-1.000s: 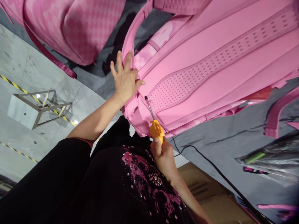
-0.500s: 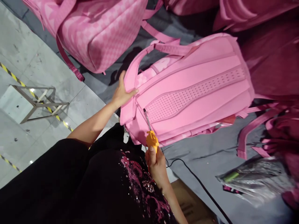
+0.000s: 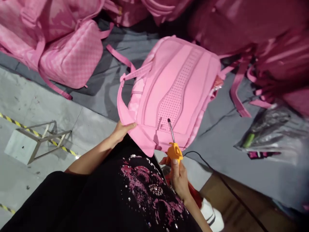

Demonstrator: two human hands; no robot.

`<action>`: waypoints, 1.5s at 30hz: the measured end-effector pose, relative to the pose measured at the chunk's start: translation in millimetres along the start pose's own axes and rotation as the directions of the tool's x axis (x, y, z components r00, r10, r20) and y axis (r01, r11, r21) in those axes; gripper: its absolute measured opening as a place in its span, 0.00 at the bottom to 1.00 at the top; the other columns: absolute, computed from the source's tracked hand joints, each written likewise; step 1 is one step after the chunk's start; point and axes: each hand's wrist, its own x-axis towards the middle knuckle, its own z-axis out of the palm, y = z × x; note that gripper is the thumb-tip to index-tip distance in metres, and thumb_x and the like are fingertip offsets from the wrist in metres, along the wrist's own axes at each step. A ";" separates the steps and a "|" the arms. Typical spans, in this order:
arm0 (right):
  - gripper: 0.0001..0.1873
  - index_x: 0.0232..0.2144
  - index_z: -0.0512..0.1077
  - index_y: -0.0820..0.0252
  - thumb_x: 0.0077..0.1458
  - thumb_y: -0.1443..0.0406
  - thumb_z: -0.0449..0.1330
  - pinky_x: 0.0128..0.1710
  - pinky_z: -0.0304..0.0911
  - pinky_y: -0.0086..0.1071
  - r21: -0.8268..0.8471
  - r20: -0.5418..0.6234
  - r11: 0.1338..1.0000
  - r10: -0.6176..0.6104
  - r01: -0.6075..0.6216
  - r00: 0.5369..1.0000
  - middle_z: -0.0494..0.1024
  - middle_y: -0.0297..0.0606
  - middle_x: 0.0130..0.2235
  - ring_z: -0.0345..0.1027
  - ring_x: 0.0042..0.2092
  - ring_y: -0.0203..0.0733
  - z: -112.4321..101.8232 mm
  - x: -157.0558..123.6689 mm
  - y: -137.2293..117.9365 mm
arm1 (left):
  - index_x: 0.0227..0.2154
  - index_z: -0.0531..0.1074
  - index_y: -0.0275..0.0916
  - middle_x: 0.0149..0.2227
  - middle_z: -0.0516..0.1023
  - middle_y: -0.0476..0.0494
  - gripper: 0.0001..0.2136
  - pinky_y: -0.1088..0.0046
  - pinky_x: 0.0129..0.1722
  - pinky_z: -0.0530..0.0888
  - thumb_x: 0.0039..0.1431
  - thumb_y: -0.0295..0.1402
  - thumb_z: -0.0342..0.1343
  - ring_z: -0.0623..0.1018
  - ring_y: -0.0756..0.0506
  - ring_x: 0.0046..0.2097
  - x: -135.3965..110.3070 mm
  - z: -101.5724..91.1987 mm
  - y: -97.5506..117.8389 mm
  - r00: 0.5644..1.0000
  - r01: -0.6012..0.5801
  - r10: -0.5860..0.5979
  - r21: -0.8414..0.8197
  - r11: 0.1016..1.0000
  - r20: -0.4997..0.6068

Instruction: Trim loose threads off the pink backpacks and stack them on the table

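A pink backpack point(image 3: 154, 77) lies on the grey-covered table, its padded back with a dotted mesh strip facing up. My left hand point(image 3: 122, 130) is closed on the edge of its pink shoulder strap point(image 3: 142, 138), at the near left corner, thumb on top. My right hand point(image 3: 178, 175) grips a long-necked lighter point(image 3: 175, 152) with a yellow handle and a thin metal neck. Its dark tip is over the lower end of the mesh strip; I cannot tell whether it touches. No flame shows.
A checked pink backpack point(image 3: 79, 61) lies at the left, with more pink bags behind. Clear plastic bags point(image 3: 270, 132) lie at the right. A black cable point(image 3: 227, 187) crosses the table's near edge. A stool point(image 3: 24, 145) stands on the floor at the left.
The backpack has turned, its far end swinging away from me. My left hand is still on the strap. The lighter stays in my right hand, over the lower back panel.
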 end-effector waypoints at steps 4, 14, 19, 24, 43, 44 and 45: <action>0.30 0.31 0.72 0.57 0.68 0.44 0.43 0.33 0.67 0.36 0.051 0.039 0.997 0.059 -0.061 0.998 0.76 0.40 0.29 0.70 0.31 0.44 -7.3 -50.6 19.8 | 0.38 0.77 0.37 0.41 0.83 0.43 0.19 0.66 0.50 0.79 0.45 0.40 0.73 0.81 0.42 0.45 -17.5 18.5 -17.8 0.990 -0.141 0.139 0.143 0.980 0.021; 0.25 0.34 0.71 0.55 0.66 0.45 0.46 0.22 0.60 0.33 0.119 -0.035 0.990 0.082 -0.077 0.996 0.71 0.34 0.21 0.66 0.21 0.43 10.6 -93.4 3.6 | 0.35 0.76 0.40 0.41 0.83 0.44 0.14 0.69 0.52 0.78 0.49 0.41 0.69 0.81 0.43 0.48 -24.0 30.5 -22.2 0.975 -0.223 0.214 0.342 0.913 0.063; 0.24 0.33 0.69 0.55 0.65 0.44 0.47 0.19 0.55 0.33 0.168 -0.037 0.974 0.162 -0.153 0.986 0.66 0.30 0.18 0.61 0.18 0.40 31.5 -89.8 -18.9 | 0.38 0.76 0.38 0.40 0.83 0.43 0.16 0.67 0.52 0.78 0.49 0.40 0.69 0.81 0.42 0.47 -23.4 27.7 -11.6 0.981 -0.196 0.176 0.385 0.902 0.086; 0.25 0.29 0.65 0.54 0.67 0.45 0.44 0.23 0.56 0.33 0.217 -0.118 0.947 0.264 -0.235 0.957 0.65 0.31 0.19 0.61 0.21 0.40 53.3 -90.6 -37.5 | 0.40 0.77 0.38 0.41 0.83 0.43 0.17 0.66 0.54 0.78 0.49 0.42 0.69 0.81 0.41 0.48 -21.3 25.0 -4.7 0.980 -0.193 0.148 0.435 0.880 0.136; 0.30 0.39 0.73 0.60 0.67 0.43 0.45 0.27 0.59 0.33 0.405 -0.120 0.844 0.430 -0.351 0.895 0.67 0.31 0.22 0.61 0.24 0.40 84.1 -79.2 -66.0 | 0.46 0.77 0.35 0.45 0.83 0.40 0.21 0.67 0.56 0.76 0.53 0.43 0.68 0.81 0.44 0.49 -7.3 7.1 -10.9 0.962 -0.218 0.120 0.425 0.879 0.245; 0.31 0.41 0.74 0.61 0.66 0.43 0.45 0.28 0.59 0.34 0.410 -0.123 0.846 0.421 -0.340 0.899 0.68 0.32 0.22 0.62 0.24 0.40 86.3 -79.5 -63.2 | 0.46 0.78 0.35 0.45 0.83 0.40 0.21 0.67 0.56 0.76 0.53 0.43 0.68 0.81 0.44 0.49 -7.1 7.1 -10.6 0.962 -0.219 0.119 0.428 0.877 0.248; 0.32 0.42 0.75 0.61 0.66 0.43 0.44 0.28 0.60 0.34 0.414 -0.127 0.851 0.406 -0.324 0.905 0.68 0.32 0.23 0.62 0.25 0.41 88.8 -79.9 -59.7 | 0.46 0.78 0.35 0.44 0.83 0.40 0.21 0.67 0.56 0.76 0.53 0.43 0.68 0.81 0.44 0.49 -7.1 7.2 -10.2 0.962 -0.218 0.117 0.432 0.875 0.248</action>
